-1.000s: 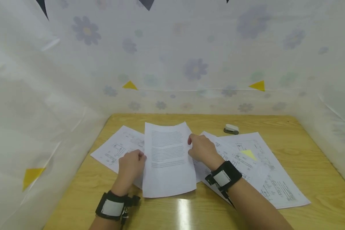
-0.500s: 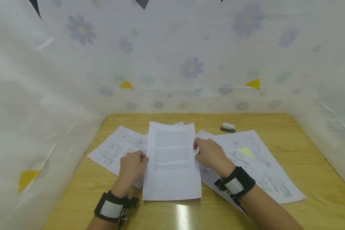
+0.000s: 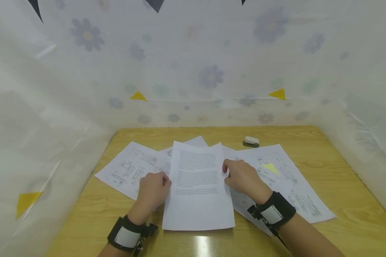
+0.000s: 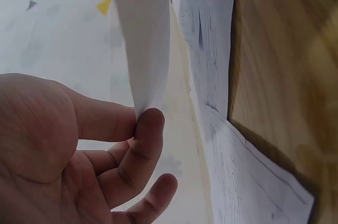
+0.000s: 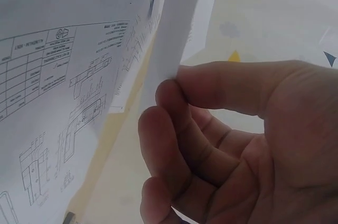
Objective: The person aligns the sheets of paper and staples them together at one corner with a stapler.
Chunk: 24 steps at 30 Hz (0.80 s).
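The table [image 3: 93, 221] has a yellowish wood-grain top, glossy enough to throw back a bright streak of light in front. White drawing sheets [image 3: 125, 171] lie on its left side, partly overlapping, turned at an angle. More drawing sheets [image 3: 303, 194] overlap on the right, also askew. Just beyond these sits a small white-and-grey stapler [image 3: 251, 141], near the far edge.

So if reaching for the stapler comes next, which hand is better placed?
Probably the right hand: the stapler lies beyond it, farther from the left hand, though the right would first need to release the text sheet both pinch.
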{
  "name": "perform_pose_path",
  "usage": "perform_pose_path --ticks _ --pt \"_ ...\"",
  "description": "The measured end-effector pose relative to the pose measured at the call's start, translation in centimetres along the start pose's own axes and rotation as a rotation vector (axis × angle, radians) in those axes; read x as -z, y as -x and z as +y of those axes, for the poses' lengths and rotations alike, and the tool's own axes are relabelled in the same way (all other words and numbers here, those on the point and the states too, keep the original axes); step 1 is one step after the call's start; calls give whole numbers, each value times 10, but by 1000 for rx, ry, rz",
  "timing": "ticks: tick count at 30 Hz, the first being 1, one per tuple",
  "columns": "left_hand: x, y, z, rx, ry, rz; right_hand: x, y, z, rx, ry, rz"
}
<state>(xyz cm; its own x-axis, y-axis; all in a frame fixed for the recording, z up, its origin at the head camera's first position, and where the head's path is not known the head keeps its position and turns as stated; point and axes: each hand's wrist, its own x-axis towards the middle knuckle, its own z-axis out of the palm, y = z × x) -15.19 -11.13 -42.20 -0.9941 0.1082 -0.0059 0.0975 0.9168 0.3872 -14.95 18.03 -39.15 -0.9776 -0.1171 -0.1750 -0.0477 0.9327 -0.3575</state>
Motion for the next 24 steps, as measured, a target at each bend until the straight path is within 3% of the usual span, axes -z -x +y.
perform_pose_path --ticks 15,24 --pt "-13 9 13 -26 6 -18 2 22 15 -20 11 7" --pt "-20 13 18 -45 -17 -64 -4 31 25 -35 -2 -2"
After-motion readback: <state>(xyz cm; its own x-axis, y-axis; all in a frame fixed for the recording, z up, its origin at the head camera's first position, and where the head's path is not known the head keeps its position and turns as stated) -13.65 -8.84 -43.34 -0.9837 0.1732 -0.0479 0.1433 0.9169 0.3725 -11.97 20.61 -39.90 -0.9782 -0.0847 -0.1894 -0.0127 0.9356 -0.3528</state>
